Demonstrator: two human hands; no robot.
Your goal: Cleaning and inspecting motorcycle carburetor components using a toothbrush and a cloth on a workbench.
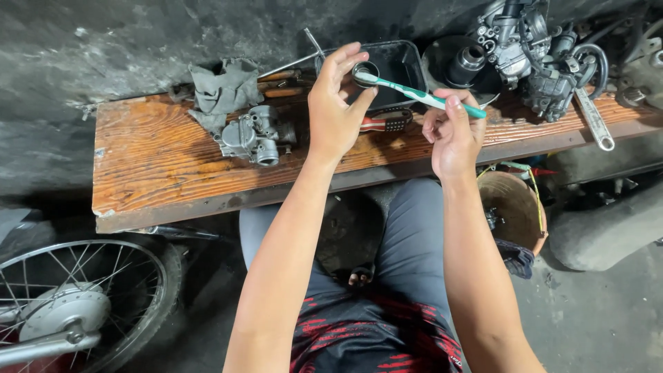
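Upper centre of the frame, the left hand (334,110) is pinching a small metal ring (364,72) while the right hand (452,135) is gripping a green toothbrush (416,96), bristles touching it; cleaning seems underway, with the carburetor (254,135) lying untouched on the wooden bench (152,159)

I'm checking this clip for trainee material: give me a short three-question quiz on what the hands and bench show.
1. True or false: the toothbrush is in the right hand.
2. What does the left hand pinch? A) wrench B) small round metal part C) rag
3. Which gray thing lies on the wooden bench left of the carburetor?

Key: 1 true. 2 B, the small round metal part. 3 the rag.
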